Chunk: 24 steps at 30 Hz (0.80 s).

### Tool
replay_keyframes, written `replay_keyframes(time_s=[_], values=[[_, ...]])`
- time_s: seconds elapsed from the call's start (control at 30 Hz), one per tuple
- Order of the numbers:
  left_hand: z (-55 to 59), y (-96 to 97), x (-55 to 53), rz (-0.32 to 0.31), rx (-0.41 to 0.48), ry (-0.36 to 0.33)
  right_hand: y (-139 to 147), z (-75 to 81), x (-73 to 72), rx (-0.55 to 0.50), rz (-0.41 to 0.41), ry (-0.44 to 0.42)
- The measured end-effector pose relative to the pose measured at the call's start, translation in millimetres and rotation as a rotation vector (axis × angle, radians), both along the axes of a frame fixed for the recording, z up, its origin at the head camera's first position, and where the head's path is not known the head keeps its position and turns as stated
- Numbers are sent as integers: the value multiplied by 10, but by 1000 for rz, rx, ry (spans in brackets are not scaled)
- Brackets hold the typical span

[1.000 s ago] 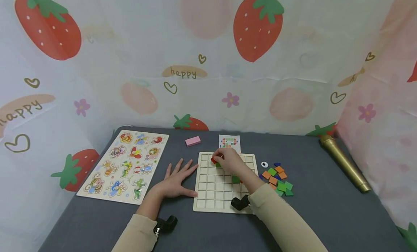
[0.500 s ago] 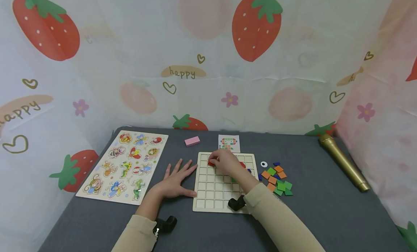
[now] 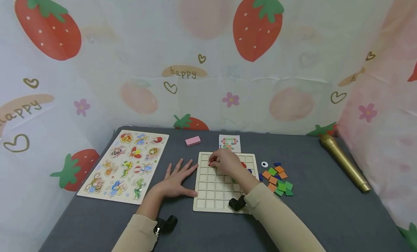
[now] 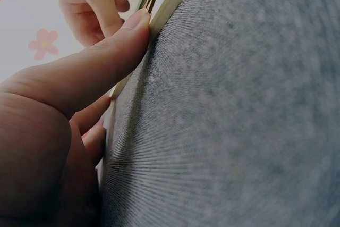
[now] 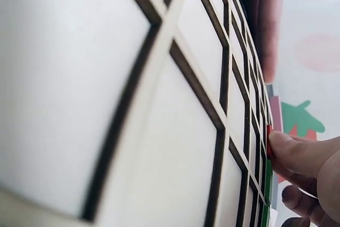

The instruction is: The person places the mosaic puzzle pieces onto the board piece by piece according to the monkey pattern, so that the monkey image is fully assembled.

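Observation:
A pale wooden grid board (image 3: 210, 194) lies flat on the dark grey cloth. Over its upper left part, my right hand (image 3: 228, 162) pinches a small red tile (image 5: 269, 141) between thumb and finger, down at the grid. Beside that tile, a green tile (image 5: 267, 182) sits in the grid in the right wrist view. My left hand (image 3: 175, 185) lies spread on the cloth, its thumb and index fingertip against the board's left edge. To the right of my right hand, another red piece (image 3: 243, 165) and a blue piece (image 3: 249, 170) show on the board; my right hand hides others.
Loose orange, green and blue tiles (image 3: 279, 179) lie right of the board with a white ring (image 3: 262, 165). Behind it are a printed pattern card (image 3: 229, 140) and a pink block (image 3: 193, 141). An insect picture board (image 3: 127, 165) lies left; a gold microphone (image 3: 345, 163), far right.
My right hand has shifted slightly left and brought the red tile down to the grid. A red and a blue piece have come into sight behind it. The left hand stays put.

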<state>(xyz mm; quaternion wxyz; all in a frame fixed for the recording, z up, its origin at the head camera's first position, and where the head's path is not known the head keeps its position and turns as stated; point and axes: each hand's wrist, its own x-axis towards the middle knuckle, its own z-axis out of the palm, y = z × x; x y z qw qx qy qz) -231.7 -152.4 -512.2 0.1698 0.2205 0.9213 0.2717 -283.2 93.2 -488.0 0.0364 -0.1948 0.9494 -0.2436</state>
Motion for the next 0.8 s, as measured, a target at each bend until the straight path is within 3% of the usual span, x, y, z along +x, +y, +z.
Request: replay_keyframes(time_s=[0.27, 0.43, 0.6, 0.8], values=[[12, 16, 13, 6, 2, -3, 26, -23, -7, -31, -7, 18], [13, 13, 20, 2, 2, -5, 67, -27, -2, -77, -8, -44], [18, 10, 21, 1, 7, -8, 168, 54, 38, -162, -24, -91], [9, 8, 9, -3, 9, -2, 405, 186, 125, -213, -40, -78]])
